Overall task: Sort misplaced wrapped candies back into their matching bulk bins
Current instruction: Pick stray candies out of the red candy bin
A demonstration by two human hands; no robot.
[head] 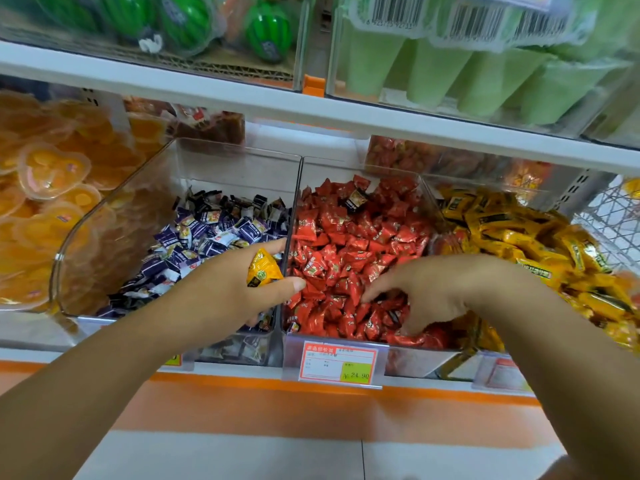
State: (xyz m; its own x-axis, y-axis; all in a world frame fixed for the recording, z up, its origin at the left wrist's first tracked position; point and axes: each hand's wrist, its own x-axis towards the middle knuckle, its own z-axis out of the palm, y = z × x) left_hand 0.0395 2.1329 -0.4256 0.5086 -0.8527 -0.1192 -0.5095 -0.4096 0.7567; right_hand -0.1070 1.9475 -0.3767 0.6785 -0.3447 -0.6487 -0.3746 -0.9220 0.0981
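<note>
Hands: two, apart, both over the near ends of the bins.
Left hand (239,289): thumb and fingers pinch one yellow candy (264,268), held above the divider between the purple bin (121,237) and the red bin (408,360).
Right hand (450,289): fingers point down into the red candies (346,244) at the near right of the red bin; it cannot be told whether they grip a piece.
Dark stray candy (356,199): one, lying on top at the far end of the red bin; its wrapper looks like those in the purple bin.
Yellow bin (491,185): right of the red bin, heaped with wrappers like the held piece.
Progress: judged partway. One yellow stray is lifted but not yet in the yellow bin. The dark stray is not yet picked up. Any strays buried deeper are hidden.
Count, candy bins: three, side by side, purple at left, red in the middle, yellow at right.
Count, visible strays: two, one held and one lying.
Count, price tag (337,362): one whole on the red bin's front, with parts of two more to either side.
Jelly cups (52,174): many, orange, in the bin at far left.
Upper shelf: at least three watermelon-shaped sweets (266,32) at left and several pale green cups (440,74) at right.
</note>
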